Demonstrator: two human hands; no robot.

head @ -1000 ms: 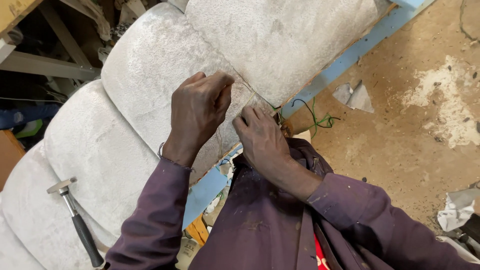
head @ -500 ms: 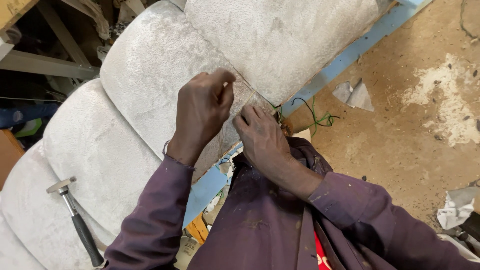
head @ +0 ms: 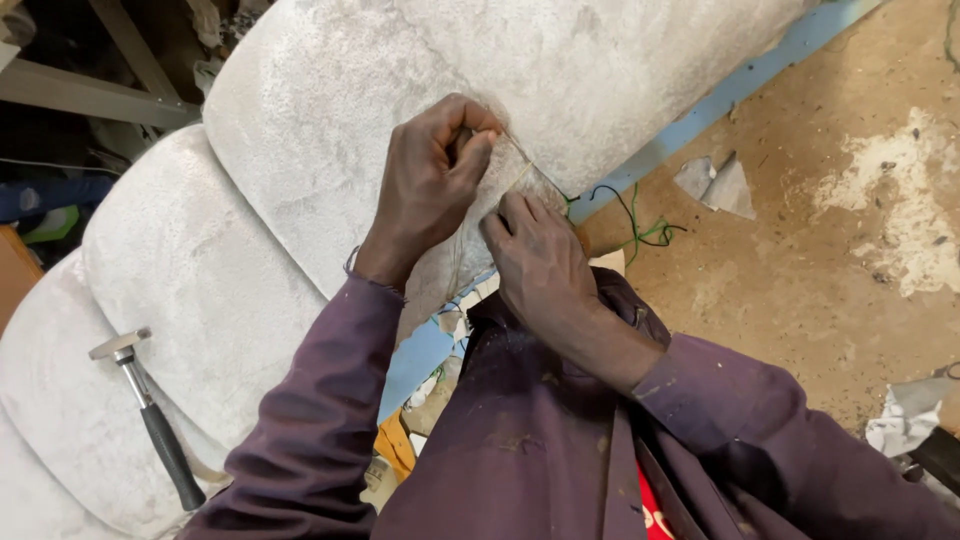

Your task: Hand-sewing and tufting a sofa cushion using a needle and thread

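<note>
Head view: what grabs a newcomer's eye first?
Two hands at centre: the left hand pinches a thin thread pulled taut, and the right hand presses the white fabric of the padded cushion. A hammer lies on the padding at lower left.

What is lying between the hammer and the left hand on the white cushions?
In the head view, only bare white cushion fabric lies between the hammer and the left hand; the purple sleeve runs alongside.

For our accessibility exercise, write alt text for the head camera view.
A left hand pinches a thin thread taut over white, fuzzy, channelled upholstery, while the right hand presses the fabric beside it. A black-handled metal hammer lies on the cushion.
</note>
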